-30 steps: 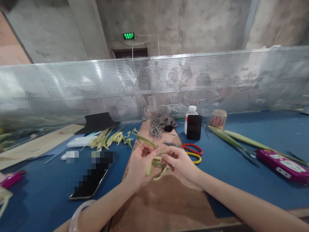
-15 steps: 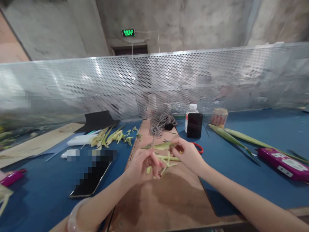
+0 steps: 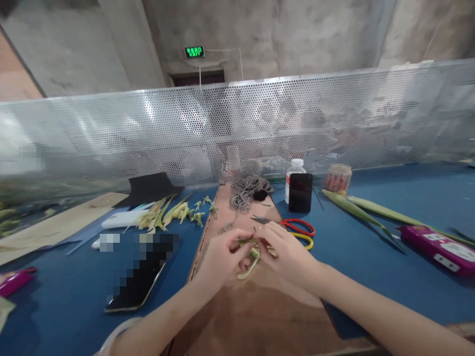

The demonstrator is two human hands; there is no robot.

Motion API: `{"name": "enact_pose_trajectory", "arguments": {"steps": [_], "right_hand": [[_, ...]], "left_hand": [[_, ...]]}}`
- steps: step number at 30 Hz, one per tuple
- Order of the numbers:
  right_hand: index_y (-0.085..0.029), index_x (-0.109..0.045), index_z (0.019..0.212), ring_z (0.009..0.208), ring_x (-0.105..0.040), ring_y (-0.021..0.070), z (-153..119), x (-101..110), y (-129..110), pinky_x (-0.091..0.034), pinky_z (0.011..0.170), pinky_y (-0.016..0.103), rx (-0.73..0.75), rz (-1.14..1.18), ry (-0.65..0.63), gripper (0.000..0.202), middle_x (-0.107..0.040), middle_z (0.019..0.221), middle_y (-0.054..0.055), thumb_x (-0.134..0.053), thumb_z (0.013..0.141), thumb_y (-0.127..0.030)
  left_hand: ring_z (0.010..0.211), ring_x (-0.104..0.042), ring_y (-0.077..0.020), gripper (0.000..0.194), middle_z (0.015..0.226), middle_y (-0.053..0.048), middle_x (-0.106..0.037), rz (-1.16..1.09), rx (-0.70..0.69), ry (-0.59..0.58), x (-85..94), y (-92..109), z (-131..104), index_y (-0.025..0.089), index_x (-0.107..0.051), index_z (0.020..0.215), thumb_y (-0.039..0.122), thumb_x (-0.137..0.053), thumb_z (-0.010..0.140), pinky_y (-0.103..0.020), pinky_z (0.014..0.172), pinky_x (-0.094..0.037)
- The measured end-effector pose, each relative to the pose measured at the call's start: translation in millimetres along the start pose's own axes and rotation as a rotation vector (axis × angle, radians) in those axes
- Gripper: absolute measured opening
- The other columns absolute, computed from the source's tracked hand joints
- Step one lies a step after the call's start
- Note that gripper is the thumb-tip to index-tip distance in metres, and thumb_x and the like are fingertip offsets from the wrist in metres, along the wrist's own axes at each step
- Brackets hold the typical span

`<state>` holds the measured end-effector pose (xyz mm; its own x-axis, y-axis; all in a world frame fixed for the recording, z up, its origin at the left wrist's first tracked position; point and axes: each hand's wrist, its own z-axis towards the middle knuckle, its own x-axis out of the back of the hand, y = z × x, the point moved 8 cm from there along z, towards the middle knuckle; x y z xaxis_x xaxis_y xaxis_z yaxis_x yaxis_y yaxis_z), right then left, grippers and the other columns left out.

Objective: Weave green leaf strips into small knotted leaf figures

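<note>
My left hand (image 3: pixel 220 254) and my right hand (image 3: pixel 285 249) are close together above the brown board, fingers bent inward. Between their fingertips they pinch a pale green strip of leaf that looks like corn husk (image 3: pixel 254 265). One end of it curls down below the fingers. Much of the piece is hidden by my fingers. Just beyond my right hand lie scissors (image 3: pixel 302 228) with red and yellow handles, blades pointing left.
Tangled grey cord (image 3: pixel 243 192) lies at the board's far end. Left are husk pieces (image 3: pixel 180 212) and a large phone (image 3: pixel 143 277). Rightward stand a small black phone (image 3: pixel 300 192), a white bottle (image 3: pixel 297 163) and a jar (image 3: pixel 338 178), near long leaves (image 3: pixel 358 210) and a purple packet (image 3: pixel 438 249).
My hands have drawn together, and the right hand has moved lower and nearer. The leaf stretched between them is now bunched at the fingertips. More of the scissors shows.
</note>
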<state>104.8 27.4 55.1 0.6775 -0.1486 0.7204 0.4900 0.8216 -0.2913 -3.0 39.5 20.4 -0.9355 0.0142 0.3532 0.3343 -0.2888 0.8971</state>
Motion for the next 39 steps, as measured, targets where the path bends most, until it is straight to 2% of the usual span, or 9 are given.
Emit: {"name": "enact_pose_trajectory", "arguments": {"steps": [3, 6, 11, 15, 19, 23, 26, 33, 39], "right_hand": [[-0.018, -0.050, 0.086, 0.066, -0.049, 0.0136, -1, 1, 7, -0.039, 0.058, 0.025, -0.133, 0.061, 0.007, 0.016, -0.054, 0.074, 0.002, -0.045, 0.073, -0.009], [-0.018, -0.051, 0.082, 0.060, -0.048, 0.0113, 0, 2, 17, -0.038, 0.054, 0.022, -0.265, 0.161, -0.014, 0.011, -0.054, 0.069, 0.000, -0.046, 0.074, -0.012], [-0.017, -0.050, 0.075, 0.058, -0.047, 0.0104, 2, 2, 17, -0.037, 0.052, 0.021, -0.255, 0.194, -0.043, 0.006, -0.053, 0.065, -0.001, -0.045, 0.074, -0.013], [-0.018, -0.046, 0.070, 0.056, -0.044, 0.0097, -1, -3, 15, -0.034, 0.050, 0.020, -0.226, 0.135, -0.057, 0.009, -0.050, 0.063, -0.002, -0.044, 0.071, -0.010], [-0.018, -0.046, 0.066, 0.053, -0.041, 0.0089, -1, -7, 14, -0.032, 0.048, 0.020, -0.221, 0.154, -0.098, 0.010, -0.048, 0.059, -0.003, -0.044, 0.071, -0.010], [-0.016, -0.049, 0.065, 0.053, -0.043, 0.0090, -1, -8, 21, -0.033, 0.048, 0.020, -0.318, 0.302, -0.106, 0.011, -0.049, 0.058, -0.003, -0.043, 0.074, -0.014], [-0.016, -0.053, 0.068, 0.055, -0.046, 0.0093, -1, -11, 24, -0.036, 0.050, 0.020, -0.370, 0.428, -0.114, 0.010, -0.051, 0.060, -0.003, -0.045, 0.073, -0.015], [-0.016, -0.052, 0.070, 0.052, -0.049, 0.0083, -4, -23, 33, -0.043, 0.049, 0.020, -0.509, 0.742, -0.150, 0.020, -0.050, 0.061, -0.003, -0.045, 0.080, -0.032], [-0.014, -0.055, 0.067, 0.050, -0.052, 0.0085, -8, -32, 43, -0.045, 0.050, 0.022, -0.602, 0.895, -0.164, 0.018, -0.053, 0.056, -0.002, -0.057, 0.072, -0.031]], "left_hand": [[0.028, -0.046, -0.0075, 0.018, 0.037, 0.006, -0.049, -0.094, 0.080, -0.043, -2.3, -5, 1, 0.016, -0.057, 0.074, 0.033, -0.054, 0.074, -0.014, 0.029, -0.030], [0.024, -0.044, -0.0078, 0.020, 0.031, 0.007, -0.047, -0.197, 0.134, -0.145, -10.9, -8, 1, 0.016, -0.055, 0.074, 0.034, -0.049, 0.078, -0.013, 0.026, -0.027], [0.022, -0.044, -0.0075, 0.022, 0.037, 0.007, -0.050, -0.261, 0.133, -0.201, -17.6, -9, -2, 0.016, -0.053, 0.081, 0.037, -0.046, 0.079, -0.013, 0.023, -0.023], [0.023, -0.043, -0.0059, 0.022, 0.045, 0.007, -0.050, -0.255, 0.133, -0.268, -24.3, -8, -3, 0.017, -0.049, 0.079, 0.039, -0.045, 0.079, -0.014, 0.024, -0.022], [0.022, -0.036, -0.0044, 0.024, 0.045, 0.007, -0.049, -0.175, 0.099, -0.233, -21.5, -7, -2, 0.018, -0.047, 0.071, 0.040, -0.044, 0.079, -0.016, 0.027, -0.026], [0.026, -0.035, -0.0048, 0.024, 0.041, 0.008, -0.044, -0.124, 0.034, -0.184, -16.5, -4, 0, 0.018, -0.045, 0.066, 0.038, -0.044, 0.079, -0.016, 0.030, -0.028], [0.027, -0.036, -0.0058, 0.023, 0.039, 0.008, -0.040, -0.101, 0.010, -0.197, -16.5, -3, 1, 0.018, -0.046, 0.068, 0.037, -0.042, 0.080, -0.016, 0.031, -0.029], [0.031, -0.040, -0.0066, 0.024, 0.043, 0.006, -0.046, 0.018, -0.004, -0.196, -16.3, -4, 1, 0.016, -0.052, 0.073, 0.038, -0.044, 0.079, -0.017, 0.034, -0.029], [0.034, -0.041, -0.0067, 0.021, 0.051, 0.004, -0.053, -0.018, 0.023, -0.207, -19.3, -12, 0, 0.016, -0.050, 0.074, 0.036, -0.045, 0.079, -0.017, 0.036, -0.033]]}}
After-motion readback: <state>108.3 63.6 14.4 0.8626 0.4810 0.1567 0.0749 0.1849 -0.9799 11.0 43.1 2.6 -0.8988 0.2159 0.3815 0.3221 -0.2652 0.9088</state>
